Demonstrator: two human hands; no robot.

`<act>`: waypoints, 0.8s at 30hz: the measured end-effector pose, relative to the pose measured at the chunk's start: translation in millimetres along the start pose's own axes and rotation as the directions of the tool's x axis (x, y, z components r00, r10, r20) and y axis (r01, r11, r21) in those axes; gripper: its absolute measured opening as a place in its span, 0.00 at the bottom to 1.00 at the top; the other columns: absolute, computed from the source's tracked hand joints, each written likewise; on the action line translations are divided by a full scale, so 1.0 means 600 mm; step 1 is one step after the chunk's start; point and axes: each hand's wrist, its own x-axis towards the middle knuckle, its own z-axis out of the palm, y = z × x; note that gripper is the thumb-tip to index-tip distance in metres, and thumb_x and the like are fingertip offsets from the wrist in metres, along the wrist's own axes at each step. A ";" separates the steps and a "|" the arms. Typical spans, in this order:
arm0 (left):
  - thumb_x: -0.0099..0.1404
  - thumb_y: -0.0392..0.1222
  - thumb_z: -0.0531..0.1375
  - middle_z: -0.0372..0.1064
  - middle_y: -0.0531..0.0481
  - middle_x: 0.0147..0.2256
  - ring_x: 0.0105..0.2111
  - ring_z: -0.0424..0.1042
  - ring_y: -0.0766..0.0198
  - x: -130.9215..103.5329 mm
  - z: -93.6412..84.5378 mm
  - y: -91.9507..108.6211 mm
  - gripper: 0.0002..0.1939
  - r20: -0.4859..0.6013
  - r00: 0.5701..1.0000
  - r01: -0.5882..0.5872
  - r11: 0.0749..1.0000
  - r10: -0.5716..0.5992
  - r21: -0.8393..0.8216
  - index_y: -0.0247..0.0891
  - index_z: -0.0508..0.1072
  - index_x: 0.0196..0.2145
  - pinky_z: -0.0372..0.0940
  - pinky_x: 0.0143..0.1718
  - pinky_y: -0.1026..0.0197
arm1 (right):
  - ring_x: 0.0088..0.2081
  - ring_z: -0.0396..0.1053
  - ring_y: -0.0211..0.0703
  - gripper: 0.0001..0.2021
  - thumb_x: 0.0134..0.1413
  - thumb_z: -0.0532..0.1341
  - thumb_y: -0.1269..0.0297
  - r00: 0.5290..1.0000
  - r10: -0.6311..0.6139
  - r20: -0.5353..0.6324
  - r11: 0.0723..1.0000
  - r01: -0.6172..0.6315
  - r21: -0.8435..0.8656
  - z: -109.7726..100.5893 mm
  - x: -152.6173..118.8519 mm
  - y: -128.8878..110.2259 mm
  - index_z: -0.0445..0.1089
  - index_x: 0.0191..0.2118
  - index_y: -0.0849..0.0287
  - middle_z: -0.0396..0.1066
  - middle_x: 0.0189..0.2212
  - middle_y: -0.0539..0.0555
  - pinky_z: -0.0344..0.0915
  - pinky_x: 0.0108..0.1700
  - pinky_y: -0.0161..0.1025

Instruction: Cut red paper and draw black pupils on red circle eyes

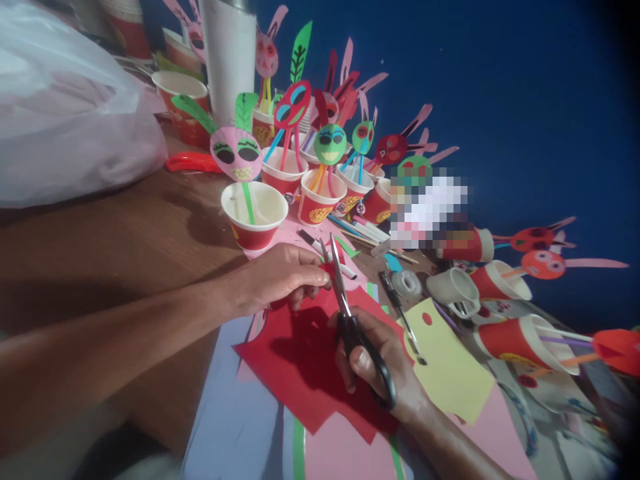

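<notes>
left hand (287, 277): thumb and forefinger together, pinched on a small red scrap (328, 269), which is held above the far part of the red sheet (305, 380). right hand (377, 343): fingers clamped round the black handles of the scissors (342, 283); which finger sits in which loop i cannot tell. blades point away from the wearer, a little apart at the tips, with the scrap at or just beside them; whether paper lies between the edges is unclear.

main risk: a nicked left fingertip. cause: the pinch sits right next to the blades, and so small a scrap leaves little to grip.

second: a crooked or overshot edge. cause: the scrap could bend or twist in the pinch, as no support shows under it.

third: a dropped scrap. cause: a slack pinch; red on red would be hard to spot.

fourth: a knock. the near cup (253, 237) stands just beyond the left hand, a marker (347, 269) lies by the blades, and a pen (403, 312) lies partly on the yellow sheet (455, 373) near the right hand. a wide swing could tip the cup or set the pen rolling.
</notes>
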 end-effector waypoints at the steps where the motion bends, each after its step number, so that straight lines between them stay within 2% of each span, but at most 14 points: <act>1: 0.57 0.31 0.56 0.61 0.58 0.12 0.11 0.57 0.77 -0.001 0.000 0.002 0.11 0.000 1.000 0.015 1.000 -0.015 0.004 0.33 0.66 0.17 0.49 0.12 0.74 | 0.15 0.57 0.30 0.26 0.43 0.63 0.43 1.000 0.002 0.001 1.000 -0.002 -0.002 -0.001 0.000 0.002 0.60 0.38 0.60 0.62 0.16 0.44 0.57 0.17 0.28; 5: 0.57 0.30 0.56 0.60 0.58 0.12 0.11 0.57 0.77 -0.002 -0.001 0.009 0.11 -0.004 0.999 0.039 0.999 -0.039 0.033 0.33 0.67 0.17 0.50 0.11 0.74 | 0.16 0.58 0.30 0.25 0.44 0.63 0.43 1.000 -0.007 0.024 1.000 0.008 -0.026 -0.009 0.001 0.008 0.61 0.39 0.59 0.62 0.17 0.44 0.58 0.18 0.28; 13: 0.54 0.32 0.58 0.61 0.58 0.13 0.13 0.57 0.76 0.004 -0.010 -0.003 0.09 0.065 0.997 -0.046 0.998 0.042 0.051 0.34 0.69 0.17 0.54 0.13 0.74 | 0.17 0.58 0.30 0.27 0.44 0.62 0.41 0.998 -0.022 0.055 0.999 0.025 -0.043 -0.010 -0.002 0.008 0.62 0.40 0.60 0.62 0.19 0.45 0.60 0.20 0.28; 24: 0.53 0.34 0.58 0.60 0.58 0.13 0.13 0.55 0.76 0.004 -0.015 0.003 0.07 0.081 0.996 -0.035 0.993 0.025 0.116 0.33 0.70 0.19 0.51 0.14 0.71 | 0.16 0.59 0.29 0.27 0.43 0.64 0.43 0.999 0.018 0.048 1.000 -0.017 -0.021 -0.009 -0.003 0.005 0.62 0.39 0.61 0.62 0.18 0.45 0.58 0.18 0.27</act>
